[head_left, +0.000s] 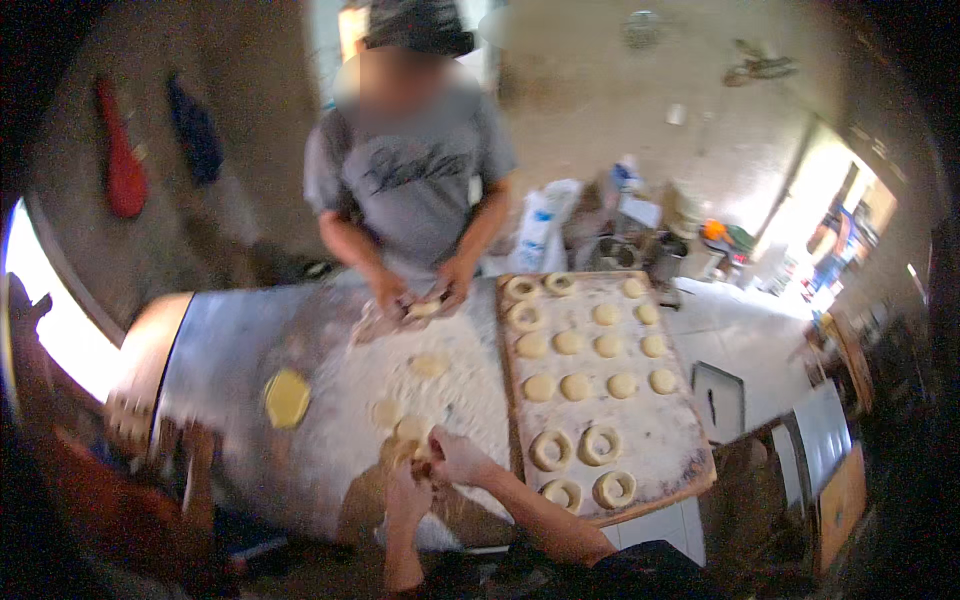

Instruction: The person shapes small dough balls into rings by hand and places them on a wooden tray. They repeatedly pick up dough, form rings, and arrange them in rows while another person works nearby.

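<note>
My left hand (405,492) and my right hand (460,461) meet over the floury near part of the table. The fingers of both are closed together around a small pale piece of dough, mostly covered by them and blurred. Just beyond my fingertips lies a round of dough (411,428), with a flatter, fainter round (385,412) to its left. Farther off, another dough round (430,364) rests in the loose flour (465,385).
A person in a grey shirt (410,160) works dough across the table. On the right, a floured wooden board (590,420) carries several dough balls and rings. A yellow lump (288,398) sits on the metal tabletop (235,350). Another person's hand (200,445) is at the left edge.
</note>
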Demonstrator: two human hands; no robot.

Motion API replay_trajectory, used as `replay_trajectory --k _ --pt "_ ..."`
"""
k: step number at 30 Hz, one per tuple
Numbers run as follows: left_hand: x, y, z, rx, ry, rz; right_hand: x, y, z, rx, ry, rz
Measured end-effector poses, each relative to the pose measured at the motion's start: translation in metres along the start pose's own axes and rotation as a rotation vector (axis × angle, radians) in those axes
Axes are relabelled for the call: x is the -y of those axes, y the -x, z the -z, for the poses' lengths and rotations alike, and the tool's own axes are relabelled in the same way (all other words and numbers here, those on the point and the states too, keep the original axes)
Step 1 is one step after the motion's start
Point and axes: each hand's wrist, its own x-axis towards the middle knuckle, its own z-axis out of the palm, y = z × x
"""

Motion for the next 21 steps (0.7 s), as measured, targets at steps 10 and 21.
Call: replay_trajectory --k 10,21 --pt "-0.012 -0.036 0.033 0.115 0.238 -0.204 0.033 0.005 0.029 -0.364 -0.073 0.137" --pt "-0.037 -0.035 -0.022 0.097 1.093 0.057 -0.003 0.035 0.05 -0.064 -1.278 0.067"
